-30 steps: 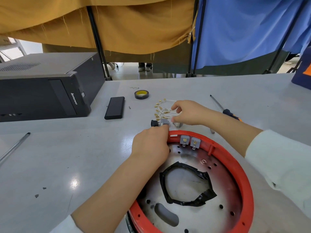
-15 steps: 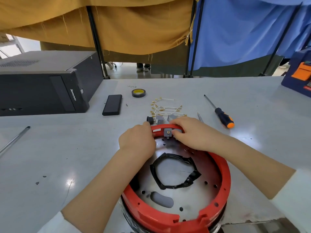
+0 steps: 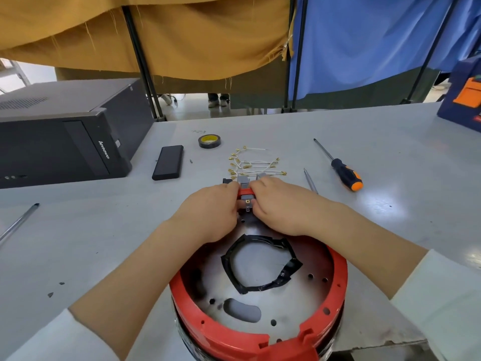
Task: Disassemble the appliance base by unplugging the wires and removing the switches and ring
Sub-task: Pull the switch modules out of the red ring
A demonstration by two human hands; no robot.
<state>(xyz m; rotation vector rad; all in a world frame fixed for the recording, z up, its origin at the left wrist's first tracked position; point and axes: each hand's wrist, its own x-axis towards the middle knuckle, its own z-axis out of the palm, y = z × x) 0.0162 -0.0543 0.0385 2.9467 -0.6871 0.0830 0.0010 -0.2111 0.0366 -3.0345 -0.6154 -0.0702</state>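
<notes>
Right hand (image 3: pixel 283 204) has come back from the wires (image 3: pixel 253 164); now both it and left hand (image 3: pixel 210 212) pinch a switch (image 3: pixel 246 201) in the ring (image 3: pixel 260 337). Wires are out mid-frame; ring remains.

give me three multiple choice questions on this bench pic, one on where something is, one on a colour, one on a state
1. Where does the tape roll lie?
A. inside the base
B. on the table beyond the loose wires
C. on top of the computer case

2. What colour is the ring around the metal base?
A. red
B. blue
C. white

3. What is the state of the switch at the ring's far edge?
A. lying loose by the screwdriver
B. still seated in the ring, pinched from both sides by the left hand and right hand
C. wired up and untouched

Answers: 1 B, the roll sits past the wires, near the table's far side. 2 A, the rim is plainly red. 3 B, both hands' fingertips close on it, no wires attached.
</notes>
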